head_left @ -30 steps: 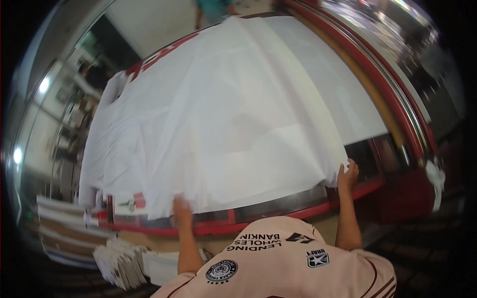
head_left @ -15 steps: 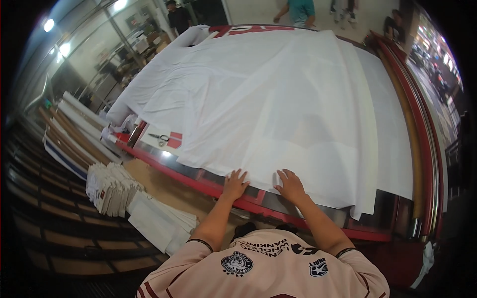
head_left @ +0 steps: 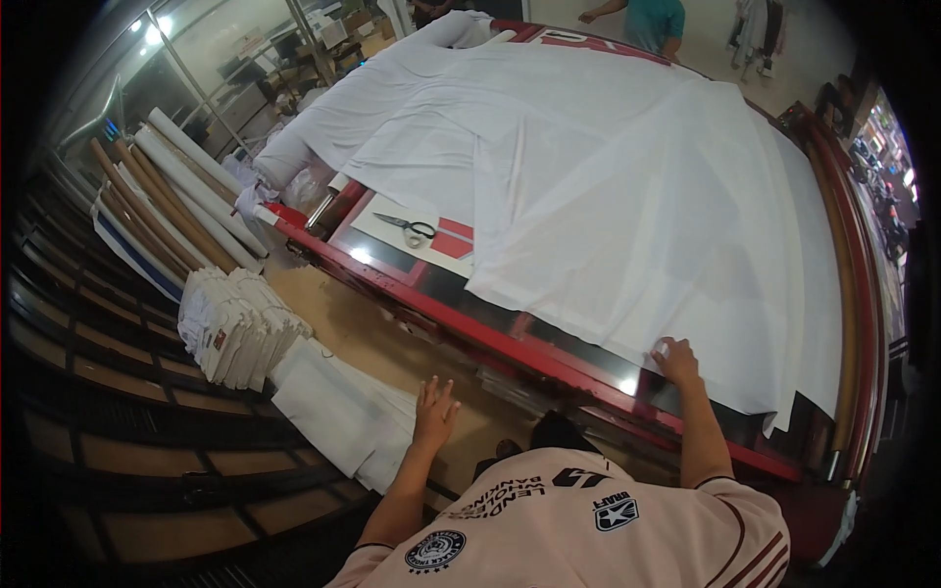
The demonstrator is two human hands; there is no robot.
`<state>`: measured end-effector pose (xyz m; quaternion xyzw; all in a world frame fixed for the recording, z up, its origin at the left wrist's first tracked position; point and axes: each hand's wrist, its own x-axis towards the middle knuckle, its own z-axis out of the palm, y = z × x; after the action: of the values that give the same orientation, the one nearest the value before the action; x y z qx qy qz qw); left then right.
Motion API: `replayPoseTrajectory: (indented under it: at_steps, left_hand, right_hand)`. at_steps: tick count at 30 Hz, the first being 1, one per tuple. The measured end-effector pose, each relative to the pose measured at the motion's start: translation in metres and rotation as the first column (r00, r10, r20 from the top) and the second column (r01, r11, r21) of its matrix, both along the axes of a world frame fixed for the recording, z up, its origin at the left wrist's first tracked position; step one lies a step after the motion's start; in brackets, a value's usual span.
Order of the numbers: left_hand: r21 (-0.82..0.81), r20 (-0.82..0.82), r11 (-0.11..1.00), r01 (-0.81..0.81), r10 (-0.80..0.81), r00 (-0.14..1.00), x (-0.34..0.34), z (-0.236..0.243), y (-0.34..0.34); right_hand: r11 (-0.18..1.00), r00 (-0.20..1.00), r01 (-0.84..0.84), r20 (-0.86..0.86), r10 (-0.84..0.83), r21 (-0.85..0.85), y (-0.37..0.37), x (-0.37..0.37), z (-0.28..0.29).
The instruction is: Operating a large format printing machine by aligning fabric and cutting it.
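A large sheet of white fabric [head_left: 608, 186] lies across a red-framed table [head_left: 431, 311], wrinkled toward its far left side. My right hand [head_left: 676, 361] rests at the near edge of the fabric with its fingers bent against it; whether they pinch the cloth is hard to make out. Off the table, my left hand [head_left: 435, 410] hangs in the air before the red front rail, fingers apart and holding nothing. Black-handled scissors [head_left: 417, 229] and a red-and-white flat piece [head_left: 453, 238] lie on the table's left part.
Fabric rolls [head_left: 186, 186] lean at the left, near a stack of folded white cloth [head_left: 235, 323] and flat white sheets [head_left: 338, 407]. A long brown roller [head_left: 838, 265] runs along the table's right side. A person in a teal shirt [head_left: 654, 24] stands beyond the far edge.
My left hand has left the fabric's edge and drawn back toward me. My right hand stays at the near edge, with its fingers more bent. The view has swung left.
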<state>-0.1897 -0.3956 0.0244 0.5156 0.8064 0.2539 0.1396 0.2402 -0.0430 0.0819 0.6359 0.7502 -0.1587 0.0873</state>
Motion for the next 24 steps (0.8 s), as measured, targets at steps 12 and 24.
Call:
replayPoseTrajectory:
  at_steps: [12,24]
  left_hand:
    - [0.093,0.039,0.985,-0.144,0.14,0.989,-0.21,0.035,0.075]
    - [0.053,0.214,0.969,-0.241,0.225,0.951,-0.491,0.04,0.3]
  right_hand:
    - [0.987,0.972,-0.072,0.212,0.102,-0.147,0.02,-0.132,0.01]
    - [0.949,0.953,0.145,0.296,-0.059,-0.279,0.044,-0.157,-0.009]
